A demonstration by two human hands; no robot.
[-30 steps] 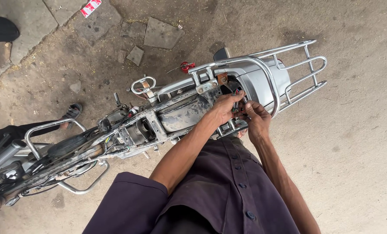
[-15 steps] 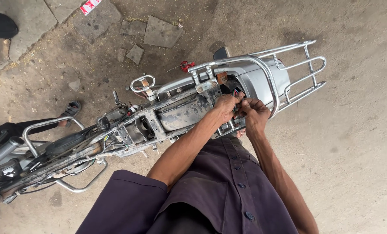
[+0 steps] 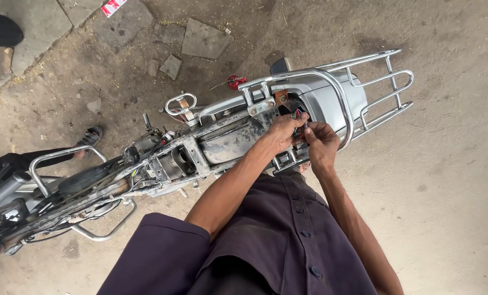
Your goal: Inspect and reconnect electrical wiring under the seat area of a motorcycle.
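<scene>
— Where are the hands?
— Both meet at the stripped motorcycle's (image 3: 216,145) rear. The left hand (image 3: 284,133) and right hand (image 3: 319,143) pinch a bundle of coloured wires (image 3: 298,116) beside the chrome rack (image 3: 383,90).
— Any labels?
— A red-and-white striped packet (image 3: 113,6) lies far left on the ground.

1. Single head-worn view, looking steeply down past the wearer's shirt front.
2. Faces a stripped motorcycle frame (image 3: 200,153) on concrete floor (image 3: 451,180); near range, at arm's reach.
</scene>
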